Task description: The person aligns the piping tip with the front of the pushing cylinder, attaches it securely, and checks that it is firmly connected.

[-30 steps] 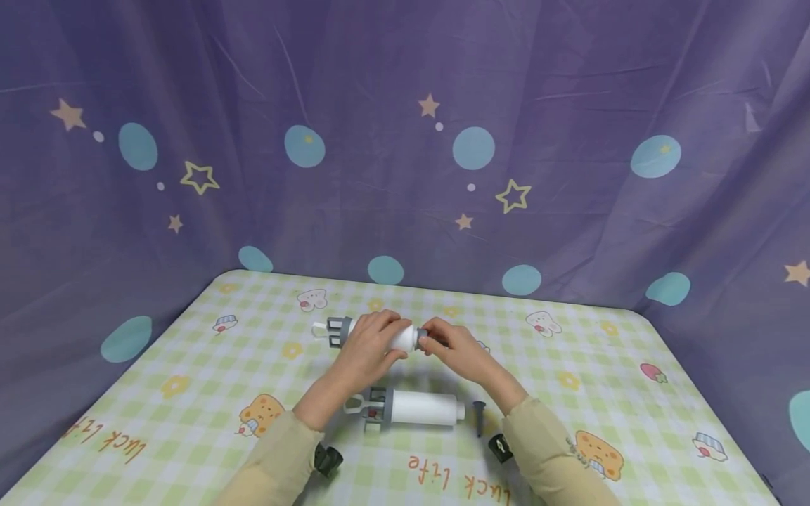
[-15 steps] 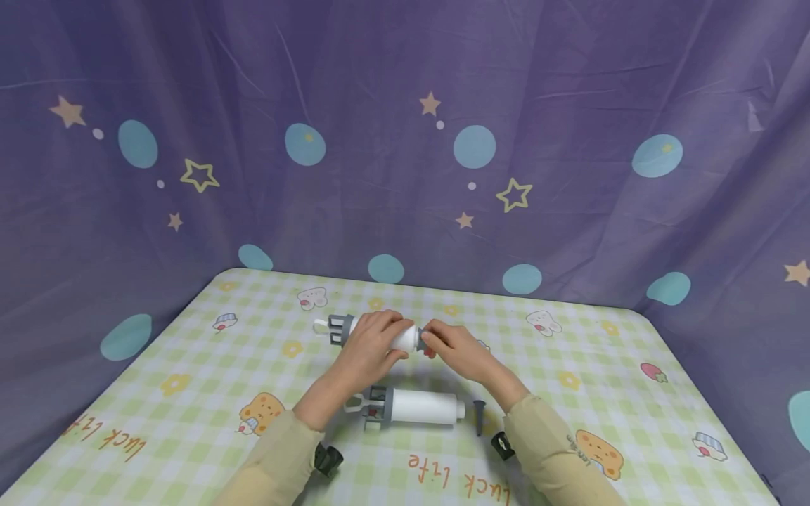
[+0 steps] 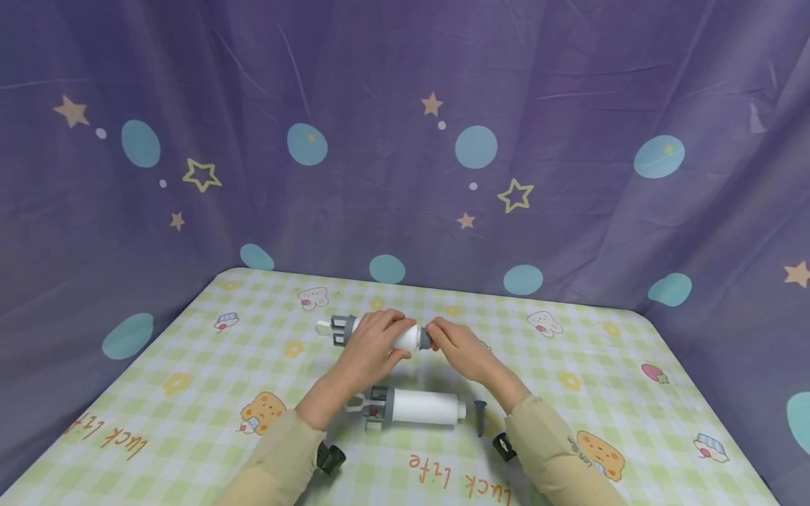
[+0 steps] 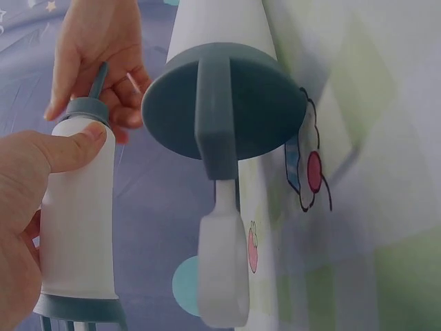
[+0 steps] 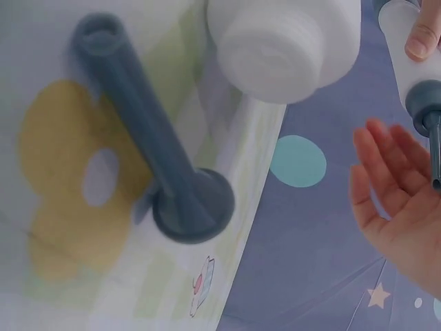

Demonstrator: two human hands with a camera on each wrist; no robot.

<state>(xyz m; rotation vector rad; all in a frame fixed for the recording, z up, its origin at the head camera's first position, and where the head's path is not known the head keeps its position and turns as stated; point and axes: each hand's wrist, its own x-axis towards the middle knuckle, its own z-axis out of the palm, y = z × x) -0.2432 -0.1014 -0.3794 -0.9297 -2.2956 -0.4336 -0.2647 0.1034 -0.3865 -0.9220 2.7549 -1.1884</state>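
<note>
My left hand (image 3: 373,344) grips the white barrel of an icing syringe (image 4: 86,214), its thumb lying along the barrel near the grey collar. A slim grey nozzle (image 4: 98,81) sticks out of that collar. Around the nozzle end, my right hand (image 3: 462,348) has its fingers spread and loosely bent; in the right wrist view they stand apart from the nozzle. A second icing syringe (image 3: 424,407) lies on the table below the hands, its grey handle end to the left. Right of it lies a loose grey nozzle (image 5: 148,124) with a flared base.
A checked, printed cloth covers the table (image 3: 221,393). Black wrist-worn devices show by the left sleeve (image 3: 272,464) and the right sleeve (image 3: 557,450). A purple curtain (image 3: 380,225) with stars and dots hangs behind the table's far edge.
My right fingers, earlier at the grey collar, have turned and drawn slightly to the right. The left hand still holds the barrel in nearly the same place. The lying syringe and loose nozzle have not moved.
</note>
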